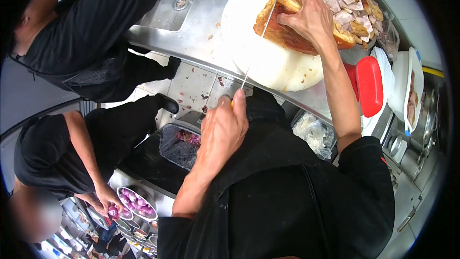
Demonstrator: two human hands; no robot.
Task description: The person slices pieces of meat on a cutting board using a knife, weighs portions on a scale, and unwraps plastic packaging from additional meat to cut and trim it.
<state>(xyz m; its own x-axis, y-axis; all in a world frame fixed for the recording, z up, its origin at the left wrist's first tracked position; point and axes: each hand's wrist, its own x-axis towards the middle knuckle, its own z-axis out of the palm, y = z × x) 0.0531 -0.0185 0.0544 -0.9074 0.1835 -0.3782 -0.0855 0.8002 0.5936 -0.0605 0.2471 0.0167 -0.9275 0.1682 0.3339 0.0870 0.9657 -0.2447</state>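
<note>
My left hand point(221, 127) is closed round the yellow handle of a long, thin knife point(272, 10). Its blade lies across the left end of a browned slab of roast meat point(292, 37), seen nearly edge-on. My right hand point(309, 19) presses down on the slab, fingers curled over its top and the thumb close to the blade. Under the meat is a round white chopping board point(244, 19) with a few crumbs on it. Cut pieces of pale meat point(347, 0) are heaped in plastic beyond my right hand.
A red plastic container point(370, 86) and a white tub point(401, 84) holding meat stand at the right. Left, one person leans at the metal counter point(201, 26); another handles red onions by a bowl point(136, 201). A lined bin point(177, 146) with peelings stands near my left arm.
</note>
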